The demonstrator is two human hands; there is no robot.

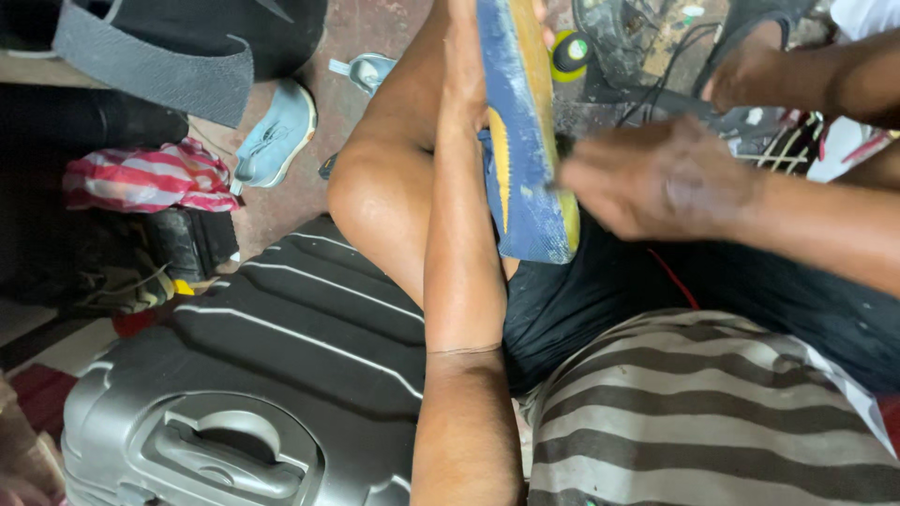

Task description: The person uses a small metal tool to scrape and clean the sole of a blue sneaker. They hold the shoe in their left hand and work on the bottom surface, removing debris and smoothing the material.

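A blue shoe with yellow markings stands on end over my lap, its sole side turned to the right. My left hand grips it from the left, with the fingers partly cut off by the top edge, and my left forearm runs down the middle of the view. My right hand is blurred and pressed close to the shoe's right edge. It is pinched on a small dark tool whose tip touches the shoe. My bare knee is just left of the shoe.
A grey ribbed hard-shell suitcase lies at lower left. A light blue shoe, a red and white striped cloth and dark bags are on the floor to the left. Another person's hand works at top right, near a small green and yellow tin.
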